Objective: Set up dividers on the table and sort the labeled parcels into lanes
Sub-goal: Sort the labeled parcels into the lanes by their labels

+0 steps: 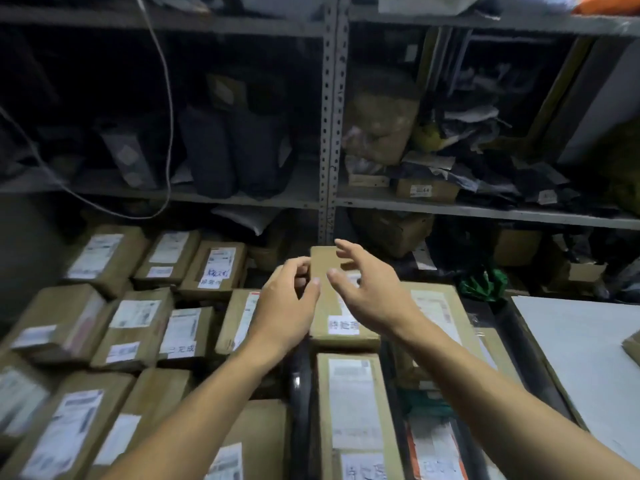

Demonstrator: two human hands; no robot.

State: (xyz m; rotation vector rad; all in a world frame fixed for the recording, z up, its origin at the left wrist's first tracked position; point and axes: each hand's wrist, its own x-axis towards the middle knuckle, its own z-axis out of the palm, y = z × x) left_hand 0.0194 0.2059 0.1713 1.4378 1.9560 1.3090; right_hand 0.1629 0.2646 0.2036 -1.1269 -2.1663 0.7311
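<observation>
Brown labelled parcels cover the table in rows. One long parcel [343, 327] with a handwritten white label lies in the middle lane, and another parcel [349, 403] lies just below it. My left hand [287, 306] hovers at the long parcel's left edge with its fingers loosely curled and nothing in them. Over the parcel's far end my right hand [363, 285] is spread wide, not gripping it. A dark strip [299, 375], which seems to be a divider, runs down the left side of the middle lane. Blur hides whether either hand touches the parcel.
Several parcels [135, 320] fill the left side. Another large parcel [436, 306] lies right of the middle lane. A bare white tabletop [571, 341] is at the right. Metal shelving [332, 133] with bags and boxes stands behind, and a cable [169, 98] hangs at the left.
</observation>
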